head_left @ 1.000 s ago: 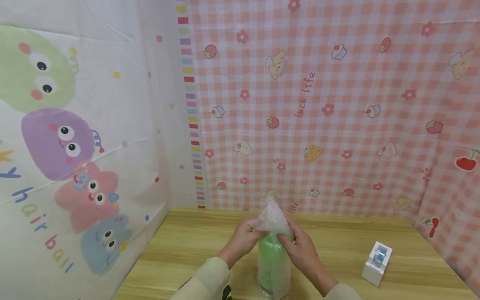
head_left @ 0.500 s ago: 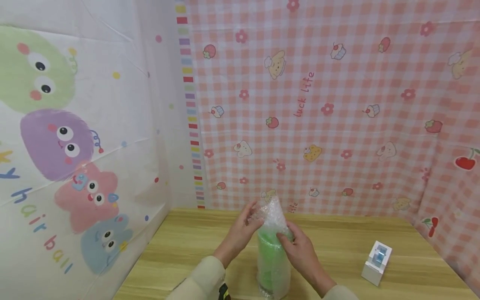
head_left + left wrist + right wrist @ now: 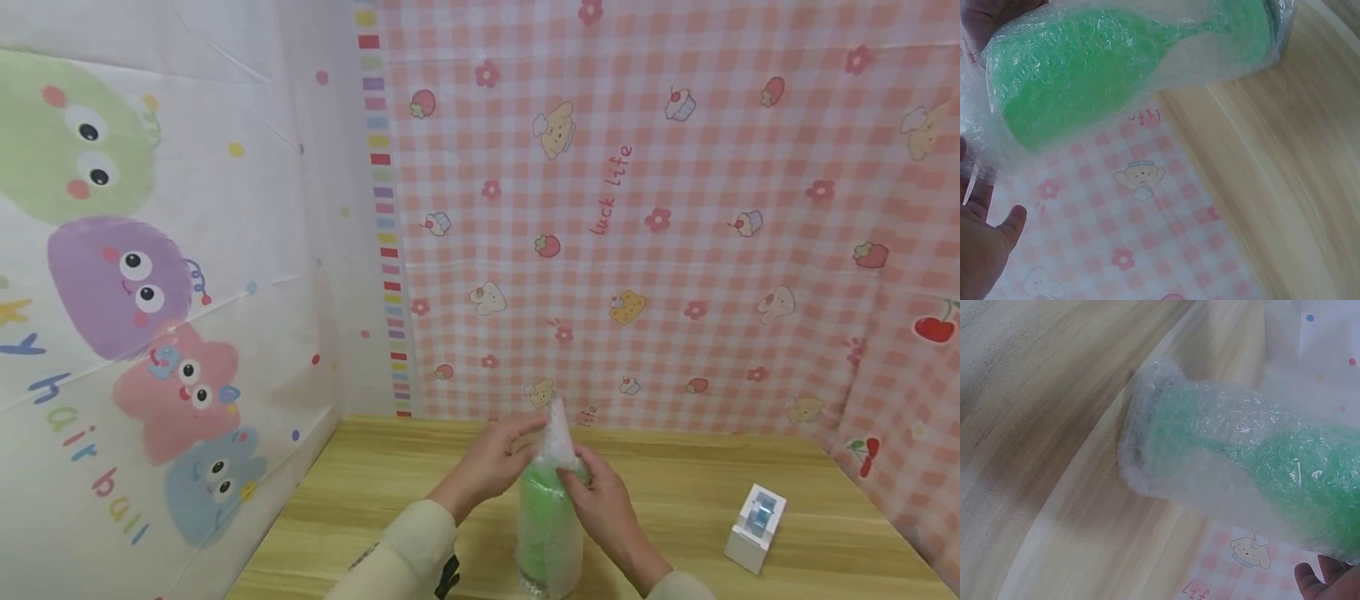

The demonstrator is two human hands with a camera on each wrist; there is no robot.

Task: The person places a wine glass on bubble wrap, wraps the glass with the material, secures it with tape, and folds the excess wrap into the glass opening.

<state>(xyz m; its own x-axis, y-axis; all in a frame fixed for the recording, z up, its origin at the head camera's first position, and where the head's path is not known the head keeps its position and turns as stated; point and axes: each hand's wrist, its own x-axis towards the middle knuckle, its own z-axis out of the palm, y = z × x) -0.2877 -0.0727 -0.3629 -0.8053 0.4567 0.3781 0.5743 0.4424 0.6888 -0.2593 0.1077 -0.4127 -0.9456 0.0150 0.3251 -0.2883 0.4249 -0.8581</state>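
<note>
A green goblet-shaped object [image 3: 546, 512], wrapped in bubble wrap [image 3: 1204, 62], stands upright on the wooden table in the head view. The wrap's loose upper end [image 3: 558, 429] rises to a narrow point above it. My right hand [image 3: 606, 500] grips the wrapped bundle near its top right, thumb in front and fingers partly hidden behind. At the upper left, the extended fingers of my left hand [image 3: 491, 462] touch the loose wrap, with the thumb apart from them. The left wrist view shows that thumb [image 3: 1012, 226] raised and free of the plastic.
A small white holder [image 3: 756, 529] with a bluish clear piece on top sits to the right on the table [image 3: 675, 467]. Pink checked cloth [image 3: 675, 250] hangs behind, and a white cartoon-print sheet [image 3: 270, 333] on the left.
My left hand let go of the wrap's left edge, opened, then moved right, folding the loose top inward to a narrower point. The right hand keeps its grip in place.
</note>
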